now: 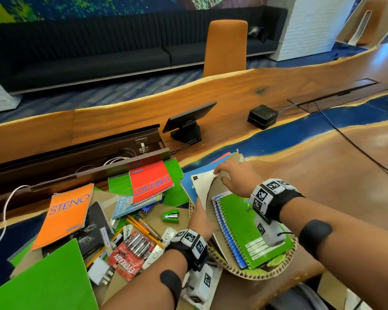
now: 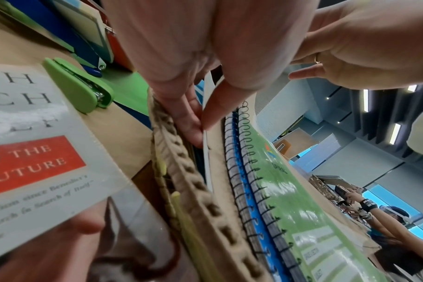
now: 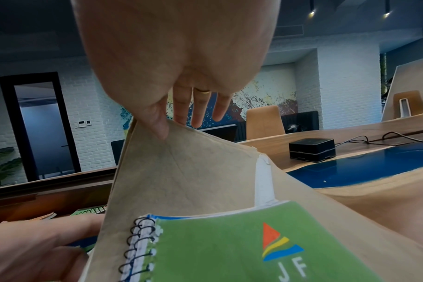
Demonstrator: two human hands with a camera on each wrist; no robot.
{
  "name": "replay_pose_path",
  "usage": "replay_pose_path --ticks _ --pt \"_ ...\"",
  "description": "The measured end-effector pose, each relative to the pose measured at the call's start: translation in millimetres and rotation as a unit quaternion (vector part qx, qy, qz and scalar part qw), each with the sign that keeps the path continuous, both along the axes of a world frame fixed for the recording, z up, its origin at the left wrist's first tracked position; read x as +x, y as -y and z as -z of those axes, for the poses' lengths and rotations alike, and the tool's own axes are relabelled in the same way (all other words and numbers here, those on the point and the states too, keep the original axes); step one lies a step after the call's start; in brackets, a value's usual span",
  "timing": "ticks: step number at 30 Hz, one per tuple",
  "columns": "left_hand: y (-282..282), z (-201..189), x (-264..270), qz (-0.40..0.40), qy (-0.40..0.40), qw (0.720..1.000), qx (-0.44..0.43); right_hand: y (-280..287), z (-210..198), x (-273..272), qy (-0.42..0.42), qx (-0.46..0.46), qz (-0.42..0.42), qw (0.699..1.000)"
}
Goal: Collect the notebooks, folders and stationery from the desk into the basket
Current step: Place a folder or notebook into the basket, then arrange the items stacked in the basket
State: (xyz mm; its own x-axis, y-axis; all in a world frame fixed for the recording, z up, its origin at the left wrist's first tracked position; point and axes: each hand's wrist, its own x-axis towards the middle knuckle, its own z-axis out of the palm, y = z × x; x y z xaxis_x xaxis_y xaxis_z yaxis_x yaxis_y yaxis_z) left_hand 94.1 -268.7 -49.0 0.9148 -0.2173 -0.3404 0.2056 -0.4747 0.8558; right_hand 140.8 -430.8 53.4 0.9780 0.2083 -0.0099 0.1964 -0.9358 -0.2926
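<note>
From overhead, the basket [image 1: 285,258] sits at the desk's [image 1: 356,171] near edge, bare wood to its right, "STENO" pads [image 1: 151,183] in clutter left. Left wrist view: left hand [image 2: 181,63] pinches a brown folder's [image 2: 216,162] edge beside the basket rim. Right wrist view: right hand [image 3: 172,63] pinches its top flap above a green "JF" notebook [image 3: 242,244].

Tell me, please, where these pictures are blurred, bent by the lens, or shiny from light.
Head view: the far desk edge curves from the wide lens; the battery pack is smeared. Left wrist view: the book cover near the lens is soft, and glare lies on the green notebook. Right wrist view: the right hand looms large and soft.
</note>
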Motion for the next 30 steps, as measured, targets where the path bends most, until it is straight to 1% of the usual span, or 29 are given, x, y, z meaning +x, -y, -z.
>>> replay_pose_path --ticks 2,3,4,6,7,10,12,15,17,19,23,27,28,30 --pt "0 43 14 0.000 -0.005 1.000 0.017 2 4 0 0.002 0.028 -0.005 1.000" --pt "1 48 17 0.007 -0.008 0.999 0.037 4 7 -1 0.008 0.043 -0.006 0.999" --pt "1 40 16 0.014 -0.009 0.998 0.058 6 9 -1 0.014 0.050 -0.004 0.999" --pt "-1 -1 5 0.019 -0.023 0.993 0.111 12 12 -3 0.014 0.047 0.014 0.999" --pt "-2 -14 2 0.019 -0.027 0.990 0.136 16 13 -4 0.007 0.042 0.030 0.999" --pt "-3 -21 1 0.000 -0.029 0.984 0.177 34 25 -9 -0.039 -0.007 0.103 0.994" --pt "-3 -23 -1 -0.006 -0.028 0.981 0.191 48 36 -13 -0.083 -0.043 0.152 0.984" --pt "1 -24 1 -0.012 -0.038 0.979 0.199 64 52 -18 -0.147 -0.056 0.210 0.965" --pt "4 -25 2 -0.020 -0.041 0.980 0.193 72 64 -19 -0.176 -0.043 0.227 0.957" --pt "7 -28 3 -0.020 -0.051 0.983 0.177 76 71 -18 -0.186 -0.040 0.234 0.953" --pt "8 -31 -3 -0.019 -0.057 0.988 0.142 75 73 -14 -0.182 -0.043 0.240 0.953" --pt "-3 -32 -5 -0.011 -0.036 0.992 0.122 70 68 -12 -0.189 -0.051 0.239 0.951" --pt "-6 -34 -5 -0.002 -0.029 0.992 0.119 67 65 -12 -0.181 -0.057 0.238 0.952" --pt "-16 -38 -6 0.017 -0.015 0.993 0.113 49 56 -11 -0.127 -0.064 0.212 0.967"
